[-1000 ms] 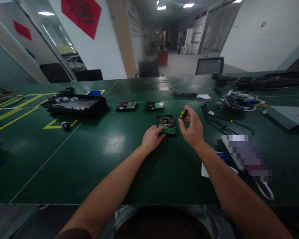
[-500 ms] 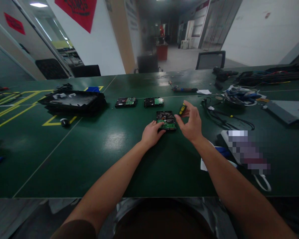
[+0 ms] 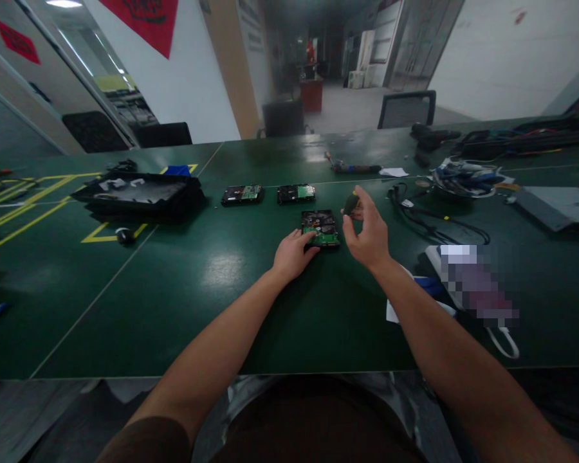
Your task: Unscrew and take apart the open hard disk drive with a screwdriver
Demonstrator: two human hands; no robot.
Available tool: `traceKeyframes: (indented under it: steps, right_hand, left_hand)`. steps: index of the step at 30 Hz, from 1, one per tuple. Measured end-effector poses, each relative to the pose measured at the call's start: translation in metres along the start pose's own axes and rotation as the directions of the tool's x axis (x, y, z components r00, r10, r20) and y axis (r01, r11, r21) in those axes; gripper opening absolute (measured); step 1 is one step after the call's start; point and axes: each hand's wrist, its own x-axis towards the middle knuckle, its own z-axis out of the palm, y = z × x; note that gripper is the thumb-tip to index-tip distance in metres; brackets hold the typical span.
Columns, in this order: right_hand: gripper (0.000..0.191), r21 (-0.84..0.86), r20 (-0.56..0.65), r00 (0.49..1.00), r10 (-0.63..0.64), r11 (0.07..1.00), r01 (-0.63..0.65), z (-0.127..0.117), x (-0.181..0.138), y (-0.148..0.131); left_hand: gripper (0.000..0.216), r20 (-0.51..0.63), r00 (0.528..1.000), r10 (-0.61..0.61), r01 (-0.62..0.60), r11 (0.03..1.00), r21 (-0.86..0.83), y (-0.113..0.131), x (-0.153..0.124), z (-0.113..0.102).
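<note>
A hard drive [image 3: 320,226] lies circuit board up on the green table [image 3: 212,276] in front of me. My left hand [image 3: 291,254] rests on its near left corner, fingers curled against the edge. My right hand [image 3: 367,233] hovers just right of the drive, fingers pinched round a small yellow-and-black screwdriver handle [image 3: 351,203]. Its tip is hidden. Two more hard drives, the left one [image 3: 242,194] and the right one [image 3: 296,192], lie side by side farther back.
A black tray stack [image 3: 139,196] sits at the left by yellow floor-tape markings. Another screwdriver [image 3: 354,168] lies at the far middle. Tangled cables [image 3: 434,222] and a bundle of wires [image 3: 466,177] spread at the right, near a grey box [image 3: 554,207]. Office chairs stand behind the table.
My view has tilted slightly, shifting everything up. My right hand has turned the screwdriver a little in its fingers while staying beside the drive. My left hand has kept its place.
</note>
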Motion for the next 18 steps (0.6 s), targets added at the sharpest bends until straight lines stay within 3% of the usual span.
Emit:
traceKeyframes:
  steps: [18]
  right_hand:
    - [0.068,-0.042,-0.063,0.998,0.008,0.999,-0.011,-0.0006,0.0014,0.0016]
  left_hand:
    - [0.049,-0.016,1.0,0.017,-0.017,1.0,0.014,-0.0009,0.0007,0.0006]
